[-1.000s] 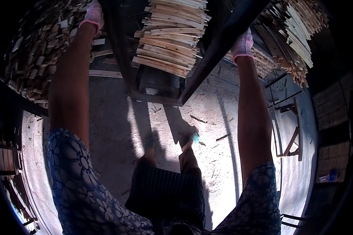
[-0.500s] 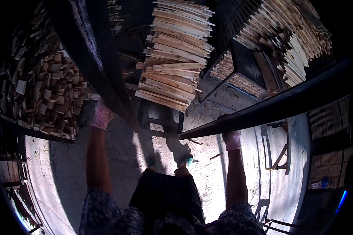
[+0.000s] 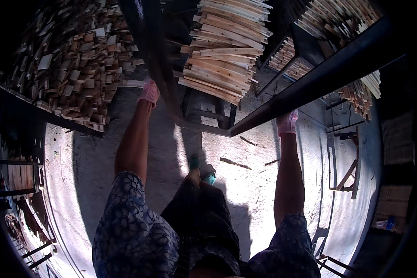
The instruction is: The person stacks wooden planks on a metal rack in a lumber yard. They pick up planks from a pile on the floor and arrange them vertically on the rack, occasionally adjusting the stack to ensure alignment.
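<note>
A large dark frame [image 3: 306, 88] spans the space in front of me. Its two long bars spread away to the far left and far right from a short crosspiece at the near end. My left hand [image 3: 149, 92], in a pink knit glove, is closed at the left bar, its fingers partly hidden. On the right bar, my right hand [image 3: 287, 123] in a similar glove is closed from below, and the bar covers most of its fingers. A stack of pale wooden strips [image 3: 224, 55] lies on a dark stand [image 3: 208, 113] beyond the crosspiece.
A big heap of short wood pieces [image 3: 78, 78] fills the far left. More stacked strips [image 3: 338, 18] stand at the far right. Loose splinters [image 3: 235, 163] lie on the sunlit floor [image 3: 245, 194]. Racks [image 3: 25, 176] line the left edge; a small stand [image 3: 347, 173] is at right.
The view has shifted, so the wood stacks sit higher and further right. Both hands and the frame appear higher in the picture, still together. My feet have changed position.
</note>
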Motion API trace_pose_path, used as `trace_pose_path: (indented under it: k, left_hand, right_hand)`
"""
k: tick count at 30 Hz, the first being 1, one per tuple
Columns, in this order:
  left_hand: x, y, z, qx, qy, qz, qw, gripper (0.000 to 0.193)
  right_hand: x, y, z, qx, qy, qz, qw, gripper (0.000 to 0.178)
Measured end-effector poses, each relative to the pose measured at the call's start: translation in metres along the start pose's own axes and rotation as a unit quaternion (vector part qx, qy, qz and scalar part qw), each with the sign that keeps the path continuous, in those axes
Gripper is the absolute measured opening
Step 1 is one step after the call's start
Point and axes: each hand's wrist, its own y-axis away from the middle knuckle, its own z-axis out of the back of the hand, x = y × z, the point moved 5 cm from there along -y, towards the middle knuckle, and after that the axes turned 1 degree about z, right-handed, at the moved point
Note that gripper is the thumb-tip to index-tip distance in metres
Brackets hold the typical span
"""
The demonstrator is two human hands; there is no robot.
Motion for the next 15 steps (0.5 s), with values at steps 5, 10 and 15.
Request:
trace_pose_path:
  k: [5,10,15]
  left_hand:
    - [-0.079,-0.035,0.115,0.084,0.022,-0.067,0.994,0.040]
    - [0.005,-0.027,0.038,0.036,0.081,0.012,0.996,0.047]
    - [-0.028,0.043,0.097,-0.061,0.039,-0.021,0.997,0.045]
  right_hand:
    - [0.034,0.018,-0.162,0.021,-0.206,-0.137,0.969,0.043]
    - [0.029,0.020,-0.033,-0.103,-0.301,-0.163,0.934,0.045]
    - [0.025,0.079,-0.070,-0.042,-0.022,-0.099,0.994,0.043]
